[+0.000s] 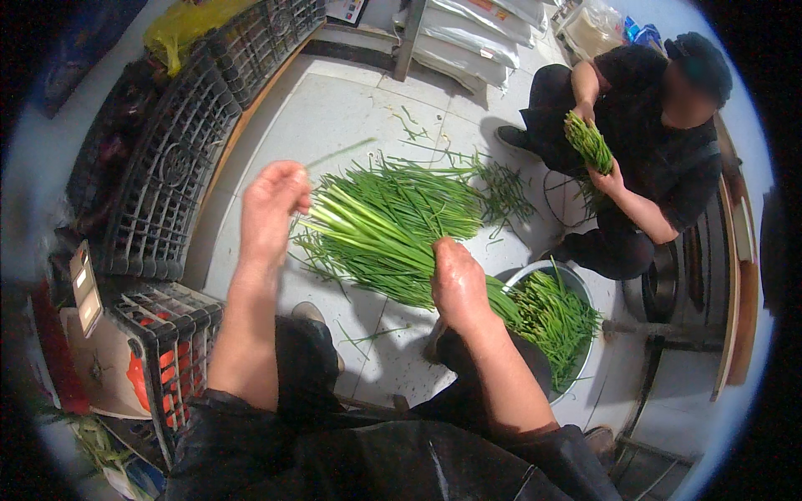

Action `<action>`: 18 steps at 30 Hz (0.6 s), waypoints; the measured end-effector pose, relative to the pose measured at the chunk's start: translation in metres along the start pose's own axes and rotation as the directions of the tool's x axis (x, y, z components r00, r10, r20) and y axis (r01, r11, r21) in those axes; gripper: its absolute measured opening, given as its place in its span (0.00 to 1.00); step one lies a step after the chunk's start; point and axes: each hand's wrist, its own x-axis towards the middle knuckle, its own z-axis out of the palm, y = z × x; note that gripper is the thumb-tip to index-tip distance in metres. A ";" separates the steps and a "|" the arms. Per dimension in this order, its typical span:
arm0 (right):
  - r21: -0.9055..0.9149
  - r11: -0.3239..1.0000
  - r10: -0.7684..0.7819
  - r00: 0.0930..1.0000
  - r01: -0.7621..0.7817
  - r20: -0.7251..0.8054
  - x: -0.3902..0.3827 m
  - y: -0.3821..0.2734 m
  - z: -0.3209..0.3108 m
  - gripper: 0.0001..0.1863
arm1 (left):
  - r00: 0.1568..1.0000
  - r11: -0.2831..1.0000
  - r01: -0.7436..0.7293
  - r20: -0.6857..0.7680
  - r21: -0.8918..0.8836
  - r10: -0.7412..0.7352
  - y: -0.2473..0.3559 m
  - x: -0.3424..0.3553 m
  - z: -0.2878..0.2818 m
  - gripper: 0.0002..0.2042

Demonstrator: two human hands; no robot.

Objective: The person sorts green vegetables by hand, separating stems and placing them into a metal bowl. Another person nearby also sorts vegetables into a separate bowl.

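My right hand (461,284) is wrapped around a bunch of garlic chives (355,221), its pale stem ends fanning toward the left. Left of those ends, my left hand (276,200) is pinched closed, and a single blurred green chive blade (344,152) sticks out from it. Beneath the bunch, a broad pile of loose chives (418,196) lies on the floor. At my right, a round metal basin (591,334) holds more chives (551,313), and the leafy end of my bunch reaches toward it.
Opposite me at the right, a crouching person (643,159) holds another bunch of chives (589,142) in both hands. Black plastic crates (171,159) line the left side. White sacks (464,37) are stacked at the back. Chive scraps (505,192) litter the pale tiles.
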 end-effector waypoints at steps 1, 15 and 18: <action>0.014 1.000 0.005 1.000 -0.005 -0.028 0.000 0.002 -0.001 0.12 | 0.998 0.997 -0.041 -0.051 0.061 0.044 0.001 0.005 -0.010 0.05; 0.785 0.082 0.263 0.773 -0.615 0.578 0.010 -0.015 -0.011 0.15 | 0.668 0.915 0.398 0.665 0.061 -0.335 -0.022 -0.028 0.050 0.30; 0.652 0.017 0.072 0.652 -0.758 0.755 0.010 -0.031 -0.004 0.16 | 0.742 0.785 0.554 0.591 -0.277 -0.315 -0.023 -0.038 0.069 0.23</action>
